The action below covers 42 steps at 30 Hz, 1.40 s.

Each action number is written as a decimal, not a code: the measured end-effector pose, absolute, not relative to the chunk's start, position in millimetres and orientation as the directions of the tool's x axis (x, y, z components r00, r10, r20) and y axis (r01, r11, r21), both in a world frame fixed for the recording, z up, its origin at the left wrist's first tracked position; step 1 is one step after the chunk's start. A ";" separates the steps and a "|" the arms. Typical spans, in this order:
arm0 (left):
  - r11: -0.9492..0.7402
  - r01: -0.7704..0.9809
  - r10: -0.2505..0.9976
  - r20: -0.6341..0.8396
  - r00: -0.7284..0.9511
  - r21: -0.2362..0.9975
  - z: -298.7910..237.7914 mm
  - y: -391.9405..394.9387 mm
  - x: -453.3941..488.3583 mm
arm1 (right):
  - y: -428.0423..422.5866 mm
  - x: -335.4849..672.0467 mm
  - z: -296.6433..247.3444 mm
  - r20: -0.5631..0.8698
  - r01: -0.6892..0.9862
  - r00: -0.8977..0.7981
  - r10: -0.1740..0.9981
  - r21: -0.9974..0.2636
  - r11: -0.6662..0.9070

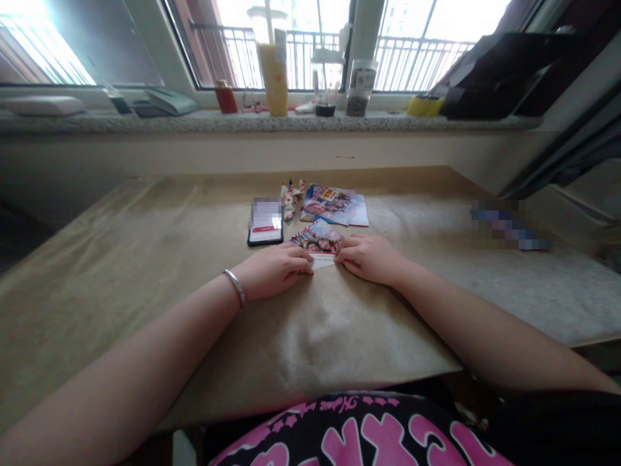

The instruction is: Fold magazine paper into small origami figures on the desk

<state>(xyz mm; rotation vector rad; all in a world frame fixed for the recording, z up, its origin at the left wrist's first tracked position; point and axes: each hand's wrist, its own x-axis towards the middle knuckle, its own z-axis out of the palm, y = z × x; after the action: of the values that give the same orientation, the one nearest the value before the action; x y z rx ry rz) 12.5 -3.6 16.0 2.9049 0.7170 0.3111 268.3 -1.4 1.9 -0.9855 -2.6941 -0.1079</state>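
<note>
A printed paper [317, 239] with a colourful picture and a white folded edge lies on the table between my hands. My left hand [272, 268], with a silver bracelet at its wrist, has its fingers closed on the paper's lower left edge. On the opposite side, my right hand [369, 257] grips the lower right edge, fingers bent and pressed together. Just beyond the paper is a stack of similar printed sheets [330, 204]. A folded paper piece [291, 196] with red and white stripes sits left of that stack. Nearby lies a phone [265, 222] with its screen lit.
A beige cover lies over the table [169, 259]. On the windowsill [194, 121] behind stand a tall cup of yellow drink [274, 77], a red container [225, 97], clear cups [359, 90] and a black bag [490, 81]. A blurred item [509, 224] is at the right.
</note>
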 end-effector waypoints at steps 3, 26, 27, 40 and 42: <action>-0.871 0.452 0.481 0.142 0.865 0.194 17.5 -1.8 10.2 | -0.8 268.7 1.2 0.277 0.641 -0.735 0.619 -0.016 0.768; -0.864 0.394 0.451 0.136 0.882 0.313 14.3 14.0 -13.4 | -3.2 266.3 3.2 0.273 0.640 -0.739 0.616 0.000 0.768; -0.862 0.390 0.452 0.142 0.881 0.323 15.0 13.7 -13.4 | -3.5 265.8 3.5 0.271 0.641 -0.741 0.615 0.010 0.768; -0.866 0.497 0.498 0.176 0.849 0.055 13.0 -10.3 12.8 | -5.4 250.9 -2.1 0.328 0.506 -0.813 0.481 -0.011 0.863; -0.866 0.497 0.497 0.178 0.849 0.046 12.4 -10.0 13.3 | -5.2 250.6 -1.2 0.325 0.504 -0.816 0.479 -0.010 0.864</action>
<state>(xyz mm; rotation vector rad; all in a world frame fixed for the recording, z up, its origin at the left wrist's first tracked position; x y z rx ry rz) 13.3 -10.0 12.4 3.0223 0.8127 0.2902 250.6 -5.2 -1.2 -0.7371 -2.7196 -0.1096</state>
